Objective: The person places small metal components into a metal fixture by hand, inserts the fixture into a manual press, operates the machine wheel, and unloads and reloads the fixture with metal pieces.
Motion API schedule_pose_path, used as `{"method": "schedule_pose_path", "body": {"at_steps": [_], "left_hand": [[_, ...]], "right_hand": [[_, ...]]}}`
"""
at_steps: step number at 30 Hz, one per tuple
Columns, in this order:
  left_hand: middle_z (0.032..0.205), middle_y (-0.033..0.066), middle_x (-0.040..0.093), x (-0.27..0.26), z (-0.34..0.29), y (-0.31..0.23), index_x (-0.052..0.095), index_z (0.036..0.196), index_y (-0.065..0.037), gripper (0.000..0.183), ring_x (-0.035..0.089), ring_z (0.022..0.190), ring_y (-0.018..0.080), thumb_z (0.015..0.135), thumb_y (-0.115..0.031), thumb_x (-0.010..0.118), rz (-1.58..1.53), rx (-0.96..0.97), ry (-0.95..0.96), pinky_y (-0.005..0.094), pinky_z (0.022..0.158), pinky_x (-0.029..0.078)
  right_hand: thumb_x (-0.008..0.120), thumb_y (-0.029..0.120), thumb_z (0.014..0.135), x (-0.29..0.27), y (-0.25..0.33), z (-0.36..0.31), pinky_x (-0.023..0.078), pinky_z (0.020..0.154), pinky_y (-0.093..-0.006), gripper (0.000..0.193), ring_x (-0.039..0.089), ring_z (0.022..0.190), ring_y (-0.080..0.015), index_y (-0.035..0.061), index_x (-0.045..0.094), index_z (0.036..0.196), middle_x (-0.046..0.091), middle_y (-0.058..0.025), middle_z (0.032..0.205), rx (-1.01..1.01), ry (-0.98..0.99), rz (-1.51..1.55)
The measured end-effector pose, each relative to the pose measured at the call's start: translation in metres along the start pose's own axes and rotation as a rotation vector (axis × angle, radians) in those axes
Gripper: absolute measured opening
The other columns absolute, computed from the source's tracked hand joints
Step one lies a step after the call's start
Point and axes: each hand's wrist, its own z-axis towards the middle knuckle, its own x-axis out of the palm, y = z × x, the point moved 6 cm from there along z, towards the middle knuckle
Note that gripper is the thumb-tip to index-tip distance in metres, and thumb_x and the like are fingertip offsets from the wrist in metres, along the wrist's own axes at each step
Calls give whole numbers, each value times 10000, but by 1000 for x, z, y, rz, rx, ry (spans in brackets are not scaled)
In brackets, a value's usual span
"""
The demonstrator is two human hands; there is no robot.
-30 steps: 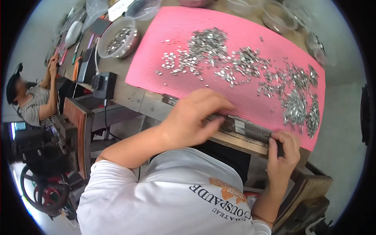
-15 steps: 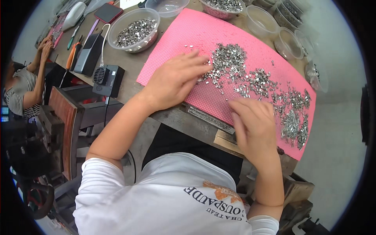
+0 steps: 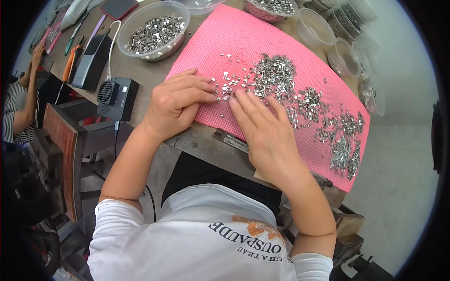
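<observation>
Small silvery metal pieces (image 3: pixel 276 75) lie in loose heaps on a pink textured mat (image 3: pixel 234 35). My left hand (image 3: pixel 178 103) rests at the mat's left side, its fingers loosely bent and apart from the thumb. Its fingertips touch the edge of a thin scatter of pieces. My right hand (image 3: pixel 267 131) lies palm down over the near middle of the mat, fingers stretched out. Those fingertips reach the near left edge of the main heap, and what is under the palm is hidden. Longer thin metal pieces (image 3: pixel 344 150) are heaped at the mat's right end.
A clear tub (image 3: pixel 180 40) of metal pieces stands left of the mat. More tubs (image 3: pixel 311 30) line its far side. A black device (image 3: pixel 117 100), a dark box (image 3: pixel 92 61) and orange-handled pliers (image 3: pixel 70 63) lie on the left. Another person (image 3: pixel 21 107) sits at far left.
My right hand has moved left and away from me to the main heap. My left hand has drawn back to the left, and several pieces now lie spread between the hands.
</observation>
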Motion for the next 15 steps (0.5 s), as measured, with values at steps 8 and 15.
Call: {"method": "schedule_pose_path", "body": {"at_steps": [8, 15], "left_hand": [[857, 54, 733, -4, 5, -1, 781, 835, -70, 266, 697, 876, 248, 677, 84, 632, 15, -25, -84, 386, 830, 552], [836, 42, 717, -8, 1, 1, 787, 830, -87, 241, 660, 807, 231, 653, 25, 670, 39, -54, -76, 346, 782, 527]], "right_hand": [[614, -37, 818, -13, 12, -27, 333, 1189, -509, 555, 570, 1360, -308, 16, 636, 1370, 614, -146, 1445, 70, 61, 93], [654, 116, 836, -75, 54, -37, 490, 1003, -471, 366, 697, 1061, -240, 8, 737, 1176, 720, -86, 1097, -152, -142, 307]]}}
